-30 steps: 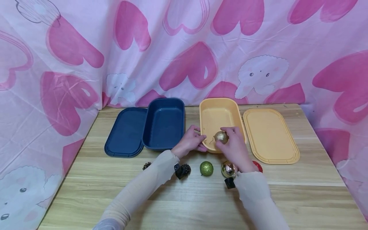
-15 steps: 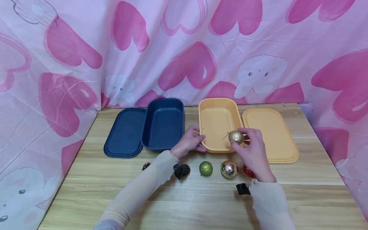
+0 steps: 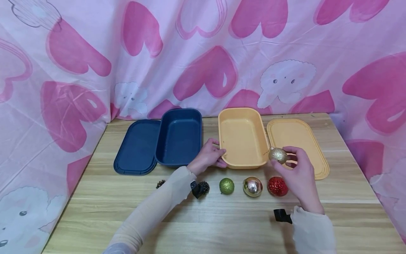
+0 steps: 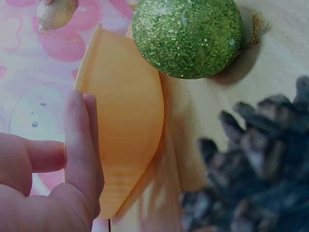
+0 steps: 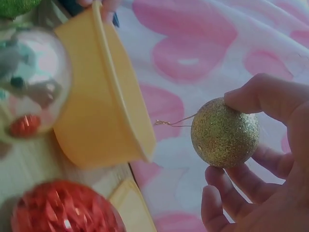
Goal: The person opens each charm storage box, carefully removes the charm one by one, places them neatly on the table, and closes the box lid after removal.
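Note:
My right hand (image 3: 299, 171) pinches a gold glitter bauble (image 5: 225, 133) between thumb and fingers, with a thin hanging loop trailing from it. In the head view the bauble is just right of the yellow box (image 3: 244, 165), over the near-left part of the yellow lid (image 3: 298, 141). My left hand (image 3: 209, 155) holds the yellow box at its near left corner, thumb over the rim and fingers along the outer wall. In front of the box sit a green glitter bauble (image 3: 226, 186), a shiny gold bauble (image 3: 252, 186) and a red faceted bauble (image 3: 277, 186).
A dark blue box (image 3: 179, 141) stands open at left, its blue lid (image 3: 136, 148) beside it. Two pine cones lie near the left forearm: one dark pine cone (image 3: 204, 187) and another pine cone (image 3: 160, 183), partly hidden by the sleeve. A pink curtain (image 3: 203, 53) rises behind the table.
My right hand has carried the gold glitter bauble rightward, from over the yellow box to past its right side. The red bauble is now uncovered. My left hand stays on the box.

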Motion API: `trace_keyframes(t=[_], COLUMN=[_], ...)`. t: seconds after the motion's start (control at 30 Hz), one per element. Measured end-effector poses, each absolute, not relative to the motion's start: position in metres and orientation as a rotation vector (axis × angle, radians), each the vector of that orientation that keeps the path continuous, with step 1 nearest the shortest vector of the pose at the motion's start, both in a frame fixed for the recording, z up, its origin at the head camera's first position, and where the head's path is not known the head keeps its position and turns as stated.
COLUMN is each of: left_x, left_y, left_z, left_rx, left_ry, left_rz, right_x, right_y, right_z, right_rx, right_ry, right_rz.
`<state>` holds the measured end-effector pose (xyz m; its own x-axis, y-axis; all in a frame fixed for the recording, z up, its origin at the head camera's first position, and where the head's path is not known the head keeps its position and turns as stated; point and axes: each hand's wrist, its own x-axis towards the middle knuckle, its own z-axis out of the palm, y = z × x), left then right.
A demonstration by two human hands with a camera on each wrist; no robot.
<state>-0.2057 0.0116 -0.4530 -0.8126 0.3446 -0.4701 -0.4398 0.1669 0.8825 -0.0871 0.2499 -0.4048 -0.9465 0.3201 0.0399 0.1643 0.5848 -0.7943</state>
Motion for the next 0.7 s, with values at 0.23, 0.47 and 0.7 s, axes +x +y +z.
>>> trace_keyframes(t=[0.23, 0.47, 0.7], left_x=[-0.206, -0.206, -0.206], left_y=[0.011, 0.011, 0.011], left_z=[-0.454, -0.453, -0.454], left_rx=[-0.090, -0.086, -0.096], left_ry=[1.851, 1.847, 1.851], left_rz=[1.708, 1.715, 1.711], right_x=[-0.078, -0.067, -0.056], right_y=[0.268, 0.285, 0.299], right_z=[-0.407, -0.413, -0.422], right_rx=[-0.422, -0.382, -0.392], right_ry=[-2.574, -2.606, -2.658], right_rz=[1.246, 1.224, 1.187])
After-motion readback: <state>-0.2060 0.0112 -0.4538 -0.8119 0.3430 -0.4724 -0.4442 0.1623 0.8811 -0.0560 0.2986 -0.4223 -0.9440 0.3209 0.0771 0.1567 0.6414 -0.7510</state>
